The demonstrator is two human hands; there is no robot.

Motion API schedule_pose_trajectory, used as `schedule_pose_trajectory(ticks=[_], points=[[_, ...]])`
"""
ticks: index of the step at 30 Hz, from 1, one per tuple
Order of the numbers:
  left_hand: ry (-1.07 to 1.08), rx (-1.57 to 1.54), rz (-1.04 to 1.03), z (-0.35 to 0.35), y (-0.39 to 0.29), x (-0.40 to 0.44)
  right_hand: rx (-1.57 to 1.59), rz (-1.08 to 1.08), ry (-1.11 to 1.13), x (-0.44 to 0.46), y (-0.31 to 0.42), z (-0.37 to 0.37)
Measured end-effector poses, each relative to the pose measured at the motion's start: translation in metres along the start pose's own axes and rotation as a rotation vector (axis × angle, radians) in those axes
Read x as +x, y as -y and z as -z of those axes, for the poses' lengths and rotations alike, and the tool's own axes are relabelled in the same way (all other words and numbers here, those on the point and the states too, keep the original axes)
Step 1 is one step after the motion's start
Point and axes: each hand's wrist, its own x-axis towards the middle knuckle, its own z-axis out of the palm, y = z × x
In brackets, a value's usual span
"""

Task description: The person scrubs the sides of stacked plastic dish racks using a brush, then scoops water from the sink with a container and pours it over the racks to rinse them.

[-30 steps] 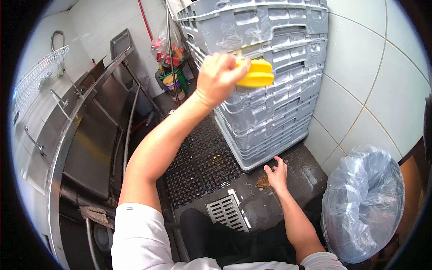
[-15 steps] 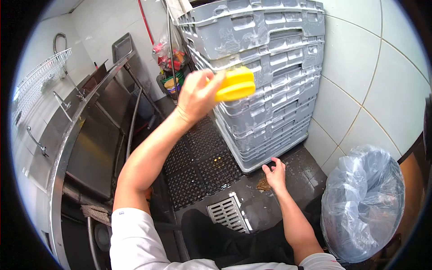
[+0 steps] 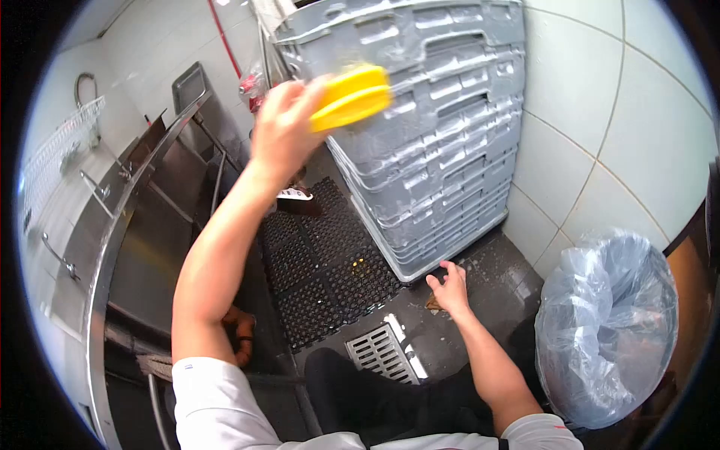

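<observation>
My left hand (image 3: 289,124) is wrapped round a yellow scrub brush (image 3: 352,97), raised in front of a tall stack of grey plastic crates (image 3: 442,150). White suds streak the crate sides. The brush is blurred, and I cannot tell whether it touches the crates. Low down, my right hand (image 3: 451,291) is open beside the bottom corner of the stack, fingers apart and holding nothing. Just under it, a brown scrap (image 3: 433,302) lies on the wet floor.
A steel sink counter (image 3: 112,247) with taps runs along the left. Black rubber matting (image 3: 322,285) and a metal floor drain (image 3: 381,354) lie before me. At right stands a bin lined with a clear plastic bag (image 3: 607,330). Tiled wall (image 3: 574,97) borders the crates.
My left hand and the brush have moved up and left in view. The view has shifted slightly. A dark shape with a white edge now shows behind my left forearm. My right hand remains low.
</observation>
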Motion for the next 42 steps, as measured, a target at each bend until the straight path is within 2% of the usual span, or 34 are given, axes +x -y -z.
schedule_pose_trajectory(ticks=[3, 6, 9, 11, 14, 16, 21, 24, 27, 29, 31, 33, 34, 37, 39, 42], points=[[0.068, 0.024, -0.007, 0.007, 0.018, -0.002, 0.016, 0.001, -0.028, 0.004, 0.006, 0.012], [0.040, -0.005, -0.081, -0.023, -0.015, 0.035, 0.015, -0.032, -0.041, 0.009, 0.005, 0.012], [0.057, 0.047, -0.064, -0.038, -0.028, 0.040, -0.015, -0.106, -0.013, 0.009, -0.001, 0.004], [0.008, 0.014, -0.034, -0.028, -0.017, 0.013, 0.023, -0.086, 0.012, 0.006, -0.003, -0.002], [-0.014, -0.033, 0.079, -0.018, 0.005, -0.048, -0.046, 0.063, -0.051, 0.006, -0.012, -0.011], [-0.039, -0.062, 0.158, -0.014, -0.003, -0.052, -0.074, 0.105, -0.059, 0.009, -0.007, -0.009], [-0.165, -0.097, 0.188, -0.062, -0.043, -0.042, 0.018, -0.074, -0.016, 0.012, -0.002, -0.007], [-0.293, -0.215, 0.368, -0.096, -0.067, -0.107, -0.042, -0.098, 0.021, 0.015, -0.016, -0.012], [-0.124, -0.255, 0.356, -0.100, -0.091, -0.140, -0.049, -0.015, 0.022, 0.006, -0.001, -0.008], [-0.233, -0.371, 0.487, -0.094, -0.084, -0.115, -0.054, 0.002, -0.011, 0.005, -0.001, -0.006], [-0.499, -0.349, 0.440, -0.088, -0.063, -0.071, -0.078, -0.014, -0.012, 0.004, -0.001, -0.001], [-0.635, -0.573, 0.610, -0.099, -0.046, -0.058, -0.115, -0.017, -0.026, 0.002, -0.008, 0.000], [-0.644, -0.589, 0.601, -0.104, -0.046, -0.066, -0.155, -0.002, -0.045, 0.001, -0.012, -0.001], [-0.644, -0.730, 0.974, -0.126, -0.093, -0.134, -0.155, -0.006, -0.025, -0.003, -0.006, -0.002], [-0.450, -0.768, 1.365, -0.124, -0.121, -0.176, -0.149, -0.012, -0.001, -0.004, 0.001, 0.002], [-0.276, -0.888, 1.455, -0.128, -0.122, -0.208, -0.173, 0.039, -0.003, -0.005, 0.003, -0.001]])
